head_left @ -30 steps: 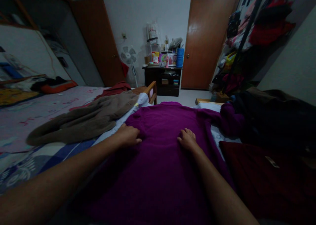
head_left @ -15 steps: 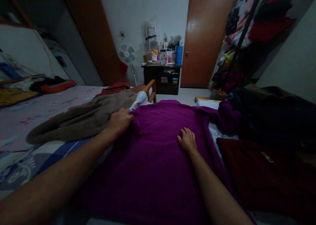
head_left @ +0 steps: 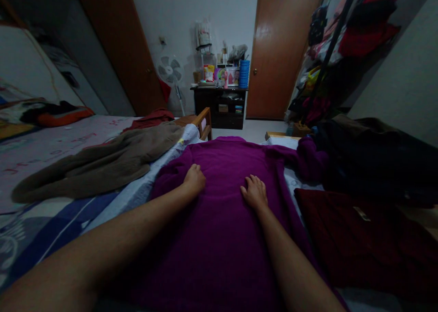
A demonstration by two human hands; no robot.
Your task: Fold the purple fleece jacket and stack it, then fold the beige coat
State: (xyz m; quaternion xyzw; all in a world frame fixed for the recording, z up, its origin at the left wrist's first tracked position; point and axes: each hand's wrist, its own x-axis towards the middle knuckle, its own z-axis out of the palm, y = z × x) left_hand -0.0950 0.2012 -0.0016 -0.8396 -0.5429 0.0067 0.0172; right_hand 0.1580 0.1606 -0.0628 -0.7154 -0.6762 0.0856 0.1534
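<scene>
A purple long-sleeved garment (head_left: 219, 239) lies spread out in front of me, its collar at the far end. Its right sleeve stretches out toward a dark pile. On the upper left part of the garment is my left hand (head_left: 195, 179), its fingers curled in; what they hold, if anything, is hidden. My right hand (head_left: 255, 191) rests on the middle right of the cloth with its fingers apart, holding nothing. The left sleeve seems to lie over the body of the garment near my left hand.
A folded dark red garment (head_left: 362, 239) lies at the right, below a dark clothes pile (head_left: 379, 161). Brown fuzzy clothing (head_left: 102, 166) is on the left. Beyond stand a wooden chair (head_left: 204, 122), a fan (head_left: 171, 70) and a black cabinet (head_left: 219, 109).
My left hand has moved right, from the garment's left edge onto its upper part, and the cloth at that edge has shifted. My right hand stays on the garment. The view has turned slightly.
</scene>
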